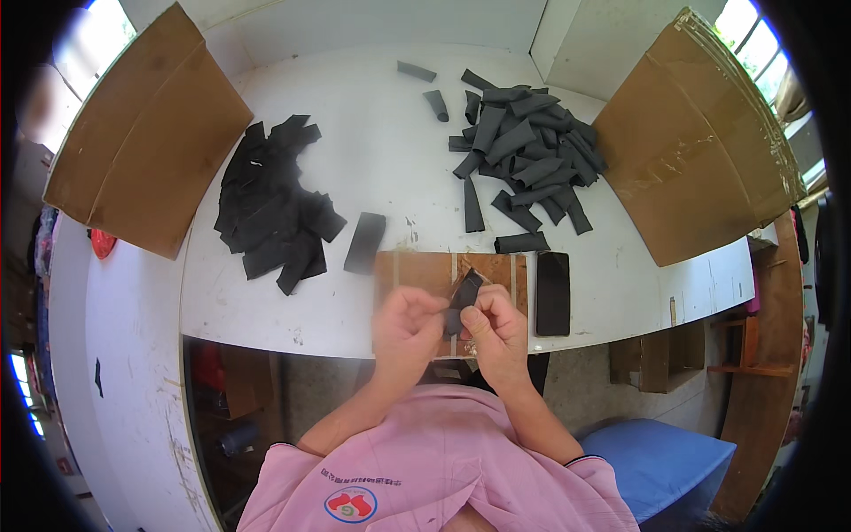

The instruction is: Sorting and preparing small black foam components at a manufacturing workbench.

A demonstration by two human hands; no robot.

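Over a brown wooden board (406, 275) at the table's near edge, both hands are at a dark grey strip of soft sheet material (464, 291), partly folded or rolled. My right hand (501, 335) pinches it between thumb and fingers. At its left side my left hand (409, 326) is closed, its fingertips pinched against the strip's lower edge. The fingers hide part of the strip. Just left of the board lies a flat grey strip (365, 243). A black rectangular block (553, 294) lies along the board's right side, and a rolled grey piece (521, 243) sits above it.
A heap of flat dark strips (275, 208) covers the table's left side. At the back right is a pile of rolled grey tubes (527, 151), with a few loose ones nearby. Cardboard panels stand at left (151, 133) and right (696, 142). Below right is a blue covered surface (656, 465).
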